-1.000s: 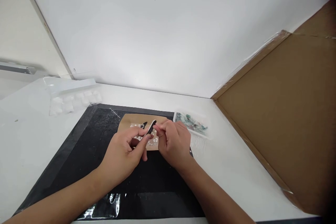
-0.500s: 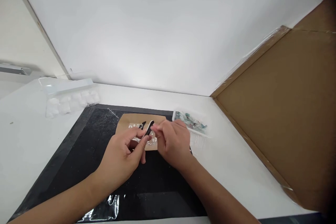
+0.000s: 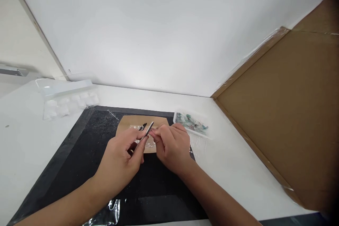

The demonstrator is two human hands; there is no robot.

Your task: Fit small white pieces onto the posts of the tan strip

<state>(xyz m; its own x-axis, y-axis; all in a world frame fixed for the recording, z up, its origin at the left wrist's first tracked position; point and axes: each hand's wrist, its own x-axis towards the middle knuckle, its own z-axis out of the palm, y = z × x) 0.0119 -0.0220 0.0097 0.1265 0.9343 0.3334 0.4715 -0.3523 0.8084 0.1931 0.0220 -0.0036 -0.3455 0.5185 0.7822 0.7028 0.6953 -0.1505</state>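
Observation:
My left hand [image 3: 123,157] pinches a small flat black strip with a pale edge [image 3: 149,129] between thumb and fingers. The strip slants upward to the right; I cannot tell its exact kind. Close against its right side, the fingertips of my right hand [image 3: 172,144] are pressed together. Whether they hold a tiny piece or just touch the strip is hidden. Under both hands lies a brown sheet [image 3: 124,123] bearing several small white chips [image 3: 150,145] and a thin black piece [image 3: 143,126].
A black mat [image 3: 76,162] covers the white table [image 3: 233,169]. Behind my right hand is a white tray [image 3: 196,133] of greenish and clear slivers. A clear compartment box [image 3: 70,104] with white contents sits back left. Cardboard [image 3: 278,106] stands along the right side.
The strip has turned in my left hand and shows its narrow edge more. My right fingertips have moved slightly left, closer along the strip. The view has shifted a little.

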